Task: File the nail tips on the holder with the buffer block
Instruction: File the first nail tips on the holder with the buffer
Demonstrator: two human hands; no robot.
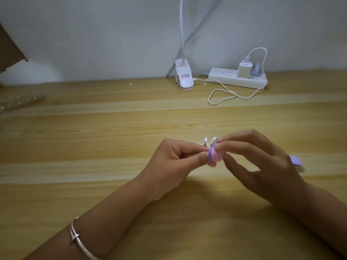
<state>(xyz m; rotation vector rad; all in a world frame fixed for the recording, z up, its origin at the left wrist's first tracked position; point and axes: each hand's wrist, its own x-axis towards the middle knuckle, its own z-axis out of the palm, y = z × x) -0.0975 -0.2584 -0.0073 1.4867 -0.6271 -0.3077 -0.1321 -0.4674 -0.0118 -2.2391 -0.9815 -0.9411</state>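
My left hand (174, 162) pinches a small holder between thumb and forefinger; the holder itself is mostly hidden, and two clear nail tips (210, 140) stick up behind my fingers. My right hand (255, 160) pinches a small purple, white and pink buffer block (215, 154) by its edge. The block sits against the nail tips and my left thumb, just above the wooden table (112, 128).
A second purple piece (295, 160) lies on the table behind my right hand. A white clip lamp (185, 76), a power strip (237, 77) with a charger and a looped white cable (225, 96) stand at the back. A strip with clear tips (18, 102) lies far left.
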